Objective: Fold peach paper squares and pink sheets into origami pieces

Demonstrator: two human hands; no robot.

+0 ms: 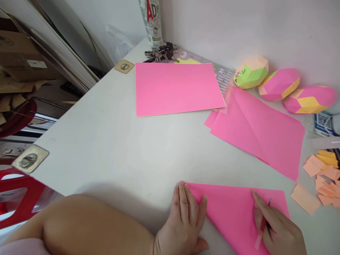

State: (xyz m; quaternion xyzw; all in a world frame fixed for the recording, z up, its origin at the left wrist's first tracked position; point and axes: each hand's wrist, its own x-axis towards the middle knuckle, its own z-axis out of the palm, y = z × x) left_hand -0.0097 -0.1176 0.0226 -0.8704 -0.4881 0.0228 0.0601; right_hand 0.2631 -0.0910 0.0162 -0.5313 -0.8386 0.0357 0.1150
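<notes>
A sheet of pink paper [231,209] lies on the table in front of me, folded over with a slanting edge on its left side. My left hand [186,216] rests on its upper left corner, fingers stretched out and flat, holding nothing. Over the right part of the sheet, my right hand [276,223] touches the paper with an outstretched index finger. Tucked in its other fingers is a slim red pen [262,225] with a translucent end. The sheet's lower part runs out of view.
Pink sheets [177,88] lie at the back, more pink paper [260,131] at right. Faceted paper shapes [278,84] stand along the wall. Orange paper pieces [328,180] lie far right. Keys [162,53] sit beside a bottle [152,24]. A red stool [21,198] stands left of the table.
</notes>
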